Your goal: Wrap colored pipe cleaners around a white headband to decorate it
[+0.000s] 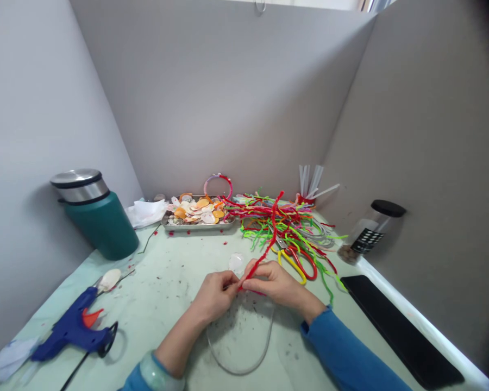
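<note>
Over the middle of the table, my left hand [217, 296] and my right hand [274, 282] meet fingertip to fingertip. A fuzzy red pipe cleaner [274, 233] rises from between them, tilted up to the right. My right thumb and fingers pinch it low down, with a short red piece showing under them. My left fingers are closed at the top of a thin grey hoop [241, 373], which hangs below both hands toward me. The fingers hide where pipe cleaner and hoop meet. Just behind the hands lies a small clear disc [236, 263].
Red-and-yellow scissors [297, 263] lie by a heap of coloured pipe cleaners [252, 209]. A metal tray [198, 227] of shells and a wrapped ring [231, 187] are behind. Left are a blue glue gun [71, 328] and green bottle [101, 225]; right, a jar [369, 233] and black slab [395, 326].
</note>
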`<act>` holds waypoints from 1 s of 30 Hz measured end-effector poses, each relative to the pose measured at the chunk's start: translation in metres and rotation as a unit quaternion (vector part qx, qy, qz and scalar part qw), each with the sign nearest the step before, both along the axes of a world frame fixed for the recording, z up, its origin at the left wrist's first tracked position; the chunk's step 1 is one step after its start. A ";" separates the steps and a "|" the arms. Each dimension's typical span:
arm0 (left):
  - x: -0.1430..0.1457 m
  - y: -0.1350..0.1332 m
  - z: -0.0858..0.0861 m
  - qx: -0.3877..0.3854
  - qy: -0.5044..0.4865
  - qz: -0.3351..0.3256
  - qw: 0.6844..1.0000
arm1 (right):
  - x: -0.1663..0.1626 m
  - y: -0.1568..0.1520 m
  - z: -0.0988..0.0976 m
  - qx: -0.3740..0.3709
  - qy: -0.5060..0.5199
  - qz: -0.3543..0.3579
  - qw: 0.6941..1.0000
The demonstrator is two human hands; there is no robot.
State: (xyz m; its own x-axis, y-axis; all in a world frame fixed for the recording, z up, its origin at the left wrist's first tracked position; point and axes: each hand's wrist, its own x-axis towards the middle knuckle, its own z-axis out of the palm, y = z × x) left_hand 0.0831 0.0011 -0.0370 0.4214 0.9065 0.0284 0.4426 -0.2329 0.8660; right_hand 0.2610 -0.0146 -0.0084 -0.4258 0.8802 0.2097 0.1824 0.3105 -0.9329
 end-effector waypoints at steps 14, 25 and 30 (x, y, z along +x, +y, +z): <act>0.004 -0.010 0.009 -0.022 -0.040 -0.068 0.997 | -0.005 0.010 -0.007 -0.037 0.011 -0.209 0.977; 0.001 -0.010 0.015 0.002 -0.084 -0.065 0.994 | -0.004 0.011 -0.012 -0.100 0.067 -0.189 0.975; 0.000 -0.009 0.013 0.034 -0.095 -0.043 0.994 | -0.003 0.010 -0.011 -0.124 0.076 -0.195 0.970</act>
State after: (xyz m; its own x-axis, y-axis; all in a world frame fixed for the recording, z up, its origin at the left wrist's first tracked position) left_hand 0.0836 -0.0081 -0.0236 0.4791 0.8600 0.1754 0.2484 -0.3245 0.9127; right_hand 0.2581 -0.0045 -0.0196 -0.0316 0.9995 0.0047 0.0959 0.0077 -0.9954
